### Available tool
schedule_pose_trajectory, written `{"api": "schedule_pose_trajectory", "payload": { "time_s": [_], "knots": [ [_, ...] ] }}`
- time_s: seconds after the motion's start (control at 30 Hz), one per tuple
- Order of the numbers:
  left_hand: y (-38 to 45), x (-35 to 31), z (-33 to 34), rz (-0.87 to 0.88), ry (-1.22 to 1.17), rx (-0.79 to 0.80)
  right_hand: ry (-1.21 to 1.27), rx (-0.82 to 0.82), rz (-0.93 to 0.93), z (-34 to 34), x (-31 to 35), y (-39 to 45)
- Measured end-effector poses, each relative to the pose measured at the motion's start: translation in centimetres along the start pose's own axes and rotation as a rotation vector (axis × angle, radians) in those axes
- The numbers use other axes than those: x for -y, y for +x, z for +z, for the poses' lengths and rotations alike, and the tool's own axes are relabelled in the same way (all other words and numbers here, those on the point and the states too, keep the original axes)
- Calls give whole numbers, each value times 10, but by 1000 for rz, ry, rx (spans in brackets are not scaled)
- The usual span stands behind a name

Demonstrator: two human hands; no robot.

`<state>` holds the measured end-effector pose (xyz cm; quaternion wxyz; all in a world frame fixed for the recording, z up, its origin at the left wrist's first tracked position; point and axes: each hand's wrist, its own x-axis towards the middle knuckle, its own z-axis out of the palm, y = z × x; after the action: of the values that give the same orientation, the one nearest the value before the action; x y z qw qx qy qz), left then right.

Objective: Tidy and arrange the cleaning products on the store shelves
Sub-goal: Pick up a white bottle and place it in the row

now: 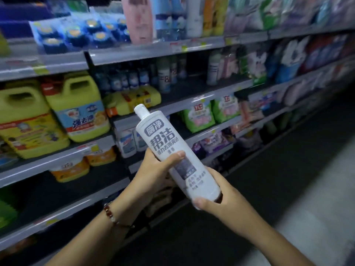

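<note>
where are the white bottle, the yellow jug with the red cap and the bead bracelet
white bottle [163,139], head view, on its front label
yellow jug [80,104], head view, on its body
bead bracelet [111,215], head view, on the beads at the left wrist

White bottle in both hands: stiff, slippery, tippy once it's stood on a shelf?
The white bottle looks like rigid plastic; the left hand and right hand wrap it without visible denting, so probably stiff. Its smooth, glossy label suggests it could slip in a loose grip. Tall and narrow with a small cap, it would likely tip easily, and roll if laid down.
</note>
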<state>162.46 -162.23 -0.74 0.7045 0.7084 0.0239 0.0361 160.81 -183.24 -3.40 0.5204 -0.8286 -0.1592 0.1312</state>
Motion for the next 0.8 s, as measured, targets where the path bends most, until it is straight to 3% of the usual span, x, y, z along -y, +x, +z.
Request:
{"api": "schedule_pose_trajectory", "payload": {
  "time_s": [0.2,0.5,0.63,0.8],
  "knots": [
    [42,-73,14,191,91,-37,-72,-8,-143,-50,33,58],
    [113,-180,-26,488,258,-154,-134,45,-449,-88,133,168],
    [152,-208,-45,534,300,-216,-188,58,-506,-104,165,220],
    [197,-220,-68,536,260,-206,-197,16,-409,-144,198,264]
  ]
}}
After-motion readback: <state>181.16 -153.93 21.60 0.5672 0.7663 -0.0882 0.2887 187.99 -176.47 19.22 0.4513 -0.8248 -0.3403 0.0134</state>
